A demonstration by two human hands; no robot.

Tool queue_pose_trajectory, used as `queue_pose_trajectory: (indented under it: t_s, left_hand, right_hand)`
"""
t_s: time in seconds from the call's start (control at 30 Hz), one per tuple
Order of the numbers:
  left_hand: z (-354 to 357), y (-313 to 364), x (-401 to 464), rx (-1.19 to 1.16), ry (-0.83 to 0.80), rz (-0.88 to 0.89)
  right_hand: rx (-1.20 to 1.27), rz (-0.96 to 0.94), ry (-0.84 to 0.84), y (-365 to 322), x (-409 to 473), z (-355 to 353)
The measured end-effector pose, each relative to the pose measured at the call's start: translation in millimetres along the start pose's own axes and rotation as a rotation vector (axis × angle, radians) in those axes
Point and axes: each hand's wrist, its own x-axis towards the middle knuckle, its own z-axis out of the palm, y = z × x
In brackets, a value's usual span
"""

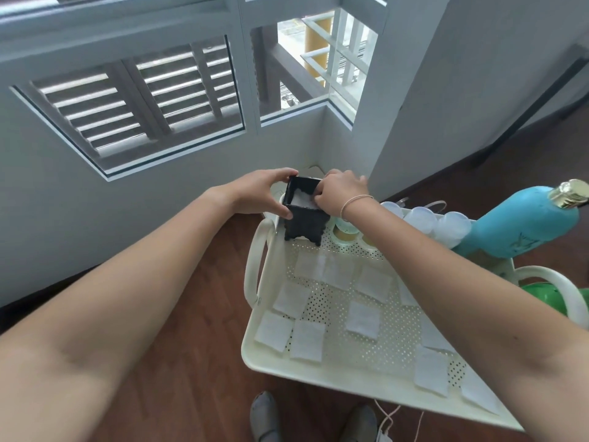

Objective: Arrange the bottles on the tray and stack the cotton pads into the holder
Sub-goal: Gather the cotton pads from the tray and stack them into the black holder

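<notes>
Holder point(304, 218), a small black square box on short feet, stands at the tray's far left corner. The left hand point(261, 194) grips it, thumb on the near left side and fingers curled over the far rim. The right hand point(339, 191) reaches into its open top, fingertips pinched on a white pad point(301, 200) lying inside. A thin band point(353, 204) circles the right wrist.

The tray point(334, 374) is cream plastic with a perforated floor and a looped handle at each end. Loose square cotton pads point(363, 320) lie scattered flat over its floor, several near the left edge, more along the near right edge, some overlapping.

Along the far edge, just right of the holder, stand small bottles point(420, 220) with pale translucent caps, partly hidden by the right forearm. A turquoise bottle point(522, 221) with a gold cap leans at the far right corner. Something green point(541, 295) shows beyond the right handle; I cannot tell what it is.
</notes>
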Motion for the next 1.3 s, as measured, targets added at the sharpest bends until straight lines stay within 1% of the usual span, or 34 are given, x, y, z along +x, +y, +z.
queue_pose_trajectory:
  t_s: [0.1, 0.17, 0.33, 0.47, 0.5, 0.57, 0.7, 0.8, 0.9, 0.93, 1.0, 1.1, 1.17, 1.23, 1.3]
  left_hand:
    - [-1, -1, -1, -0.004, -0.009, -0.004]
    - [-1, 0, -1, -0.005, -0.014, -0.004]
    - [-1, 3, -1, 0.006, -0.020, -0.022]
    - [1, 3, -3, 0.080, -0.007, -0.027]
    - [2, 3, -5, 0.112, -0.003, -0.033]
    - [4, 6, -11, 0.139, 0.025, -0.031]
    - [13, 20, -33, 0.126, 0.195, 0.065]
    - [26, 32, -52, 0.161, 0.316, 0.155]
    - [48, 42, -74, 0.168, 0.408, 0.228]
    - [58, 43, -80, 0.166, 0.404, 0.252]
    - [101, 68, -103, 0.194, 0.295, 0.301]
    - [142, 59, -113, 0.248, 0.097, 0.211]
    - [161, 47, -117, 0.332, -0.002, 0.141]
    - [173, 37, -121, 0.431, -0.047, 0.102]
    - [181, 31, -123, 0.465, -0.056, 0.085]
  right_hand:
    - [0.039, 0.011, -0.074, 0, 0, -2]
    - [0.079, -0.042, -0.048, 2, -5, -5]
    - [0.403, -0.141, 0.180, 8, -30, -20]
    - [0.639, -0.221, 0.323, 24, -79, -13]
    - [0.650, -0.231, 0.322, 31, -94, -4]
    - [0.617, -0.202, 0.257, 48, -123, 20]
    - [0.523, -0.052, 0.086, 74, -166, 77]
    - [0.498, -0.034, 0.057, 76, -177, 103]
    - [0.409, -0.043, 0.075, 72, -178, 117]
    - [0.364, -0.033, 0.094, 72, -175, 121]
    - [0.312, 0.013, 0.148, 89, -201, 127]
    - [0.243, 0.037, 0.178, 93, -196, 135]
    - [0.225, 0.044, 0.174, 93, -190, 135]
    - [0.193, 0.041, 0.166, 91, -186, 135]
    - [0.196, 0.039, 0.168, 90, -187, 137]
